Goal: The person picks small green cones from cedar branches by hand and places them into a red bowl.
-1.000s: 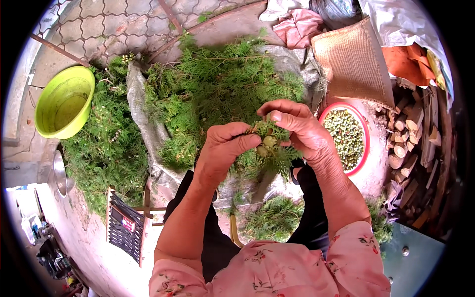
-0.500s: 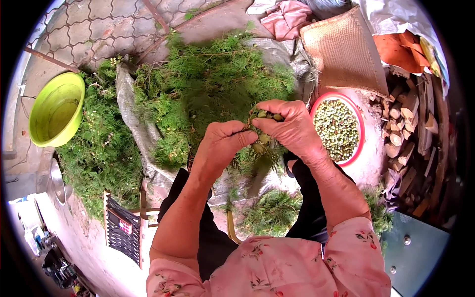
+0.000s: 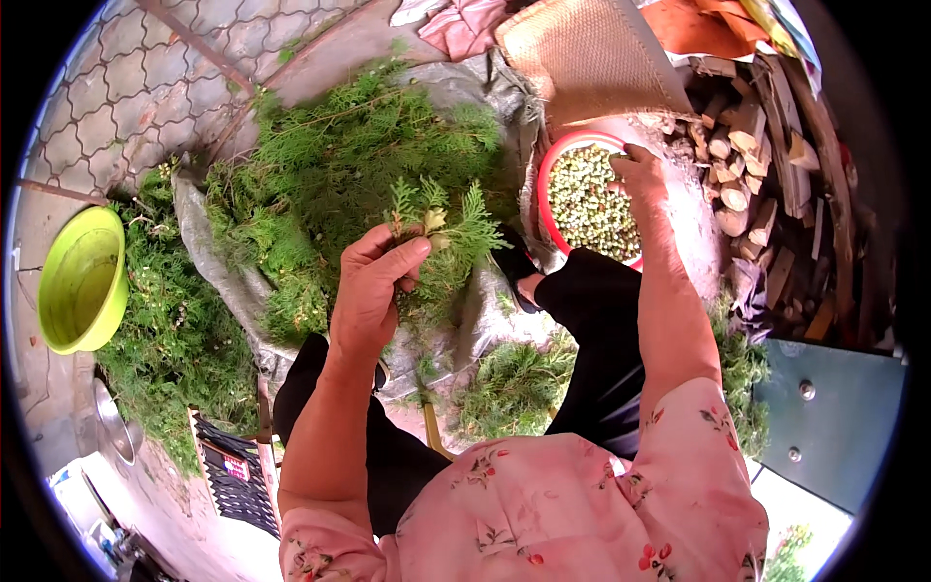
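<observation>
A leafy conifer sprig with pale green cones point(image 3: 435, 225) is pinched between the thumb and fingers of my left hand point(image 3: 373, 281), above a heap of green branches point(image 3: 359, 145). My right hand point(image 3: 640, 184) is out over the right side of a red-rimmed basin point(image 3: 549, 190) of small green and brown cones point(image 3: 585, 199), its fingers loosely bent and apart, with nothing clearly visible between them. The branches lie on a grey sheet point(image 3: 208, 242) between and beyond my legs.
A lime-green tub point(image 3: 82, 276) and a metal bowl point(image 3: 114, 422) stand at left, near a folded chair point(image 3: 233, 466). Split firewood point(image 3: 737, 165) is stacked at right, above a grey-green board point(image 3: 824, 417). A woven mat point(image 3: 587, 63) lies behind the basin.
My right hand has left the sprig and moved up and right to the basin. My left hand has shifted left, keeping the sprig. The view has turned slightly.
</observation>
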The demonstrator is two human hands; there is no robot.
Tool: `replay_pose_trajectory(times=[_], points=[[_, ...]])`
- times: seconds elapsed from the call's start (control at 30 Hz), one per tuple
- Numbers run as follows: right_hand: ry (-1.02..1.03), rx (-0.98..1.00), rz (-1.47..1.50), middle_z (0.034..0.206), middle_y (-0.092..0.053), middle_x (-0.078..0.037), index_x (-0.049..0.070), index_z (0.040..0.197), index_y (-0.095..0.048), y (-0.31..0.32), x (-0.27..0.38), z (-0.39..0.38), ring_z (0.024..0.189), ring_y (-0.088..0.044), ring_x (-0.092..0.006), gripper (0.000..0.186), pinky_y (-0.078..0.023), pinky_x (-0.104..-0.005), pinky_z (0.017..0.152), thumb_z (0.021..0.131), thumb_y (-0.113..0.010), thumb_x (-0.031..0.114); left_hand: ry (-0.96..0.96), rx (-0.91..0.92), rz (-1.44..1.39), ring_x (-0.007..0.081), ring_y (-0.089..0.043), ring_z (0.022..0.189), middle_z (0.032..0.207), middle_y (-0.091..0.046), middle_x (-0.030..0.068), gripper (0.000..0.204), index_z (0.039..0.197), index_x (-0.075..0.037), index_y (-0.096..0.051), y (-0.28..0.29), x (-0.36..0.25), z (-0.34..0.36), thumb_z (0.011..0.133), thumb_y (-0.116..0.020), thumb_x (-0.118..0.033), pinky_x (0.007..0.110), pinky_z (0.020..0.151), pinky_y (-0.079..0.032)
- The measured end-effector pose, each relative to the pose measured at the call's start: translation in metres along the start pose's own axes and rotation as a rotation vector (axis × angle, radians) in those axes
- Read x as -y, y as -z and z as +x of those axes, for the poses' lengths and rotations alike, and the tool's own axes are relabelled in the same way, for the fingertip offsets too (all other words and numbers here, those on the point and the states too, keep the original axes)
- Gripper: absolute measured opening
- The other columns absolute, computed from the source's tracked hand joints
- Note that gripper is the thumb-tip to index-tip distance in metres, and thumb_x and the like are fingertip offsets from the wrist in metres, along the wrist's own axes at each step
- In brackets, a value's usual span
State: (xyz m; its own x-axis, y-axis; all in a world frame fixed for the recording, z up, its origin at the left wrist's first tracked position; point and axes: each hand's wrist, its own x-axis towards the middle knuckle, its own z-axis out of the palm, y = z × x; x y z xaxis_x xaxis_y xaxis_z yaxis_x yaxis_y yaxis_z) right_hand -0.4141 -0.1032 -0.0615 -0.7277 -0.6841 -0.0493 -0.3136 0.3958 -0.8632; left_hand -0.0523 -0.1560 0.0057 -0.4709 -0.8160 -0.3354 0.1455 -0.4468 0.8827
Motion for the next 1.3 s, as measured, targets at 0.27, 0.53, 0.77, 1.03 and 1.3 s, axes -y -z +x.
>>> replay_pose_trajectory(times=[0.27,0.53,0.77,1.03,1.3], points=[[-0.048,-0.246,0.296,0.082,-0.058,-0.008,-0.006,0.091,-0.061,0.038,-0.061,0.006,0.069,-0.051,-0.0139,0.027,-0.039,-0.0284,0.060,0.068,-0.054,0.004,0.074,-0.094,-0.202,0.0098,-0.042,0.055,0.059,-0.044,-0.0023,0.008,0.080,-0.006,-0.057,-0.019,0.022,-0.023,0.077,-0.062,-0.011,0.027,0.056,-0.037],[0.057,0.332,0.528,0.068,-0.059,0.000,0.005,0.088,-0.065,0.001,0.076,-0.176,0.060,-0.052,-0.0077,0.010,-0.042,-0.0210,0.055,0.079,-0.061,0.007,-0.019,-0.178,-0.259,0.0099,-0.052,0.068,0.077,-0.058,0.0009,0.012,0.087,-0.003,-0.060,-0.029,0.051,-0.076,0.078,-0.063,-0.010,0.025,0.055,-0.043],[0.329,0.504,0.485,0.085,-0.054,-0.002,-0.001,0.095,-0.058,-0.041,0.068,-0.256,0.074,-0.051,-0.0077,0.029,-0.044,-0.0202,0.066,0.069,-0.071,0.004,-0.072,-0.116,-0.225,0.0055,-0.046,0.058,0.069,-0.055,-0.0001,0.011,0.086,0.000,-0.061,-0.029,0.079,-0.115,0.079,-0.061,-0.008,0.019,0.049,-0.036],[0.138,0.654,0.568,0.065,-0.056,0.000,-0.001,0.083,-0.060,-0.040,0.067,-0.276,0.054,-0.049,-0.0049,0.010,-0.040,-0.0176,0.047,0.077,-0.063,0.005,0.034,-0.071,-0.255,0.0013,-0.035,0.049,0.061,-0.046,-0.0046,0.008,0.074,-0.005,-0.056,-0.025,0.088,-0.133,0.080,-0.059,-0.009,0.016,0.041,-0.024],[-0.226,0.817,0.924,0.081,-0.052,-0.003,0.003,0.106,-0.048,-0.024,0.070,-0.275,0.065,-0.050,-0.0063,0.029,-0.036,-0.0167,0.048,0.079,-0.060,0.004,-0.114,-0.085,0.002,0.0020,-0.032,0.049,0.056,-0.043,-0.0062,0.008,0.076,-0.003,-0.059,-0.026,0.090,-0.136,0.080,-0.060,-0.010,0.019,0.045,-0.024]])
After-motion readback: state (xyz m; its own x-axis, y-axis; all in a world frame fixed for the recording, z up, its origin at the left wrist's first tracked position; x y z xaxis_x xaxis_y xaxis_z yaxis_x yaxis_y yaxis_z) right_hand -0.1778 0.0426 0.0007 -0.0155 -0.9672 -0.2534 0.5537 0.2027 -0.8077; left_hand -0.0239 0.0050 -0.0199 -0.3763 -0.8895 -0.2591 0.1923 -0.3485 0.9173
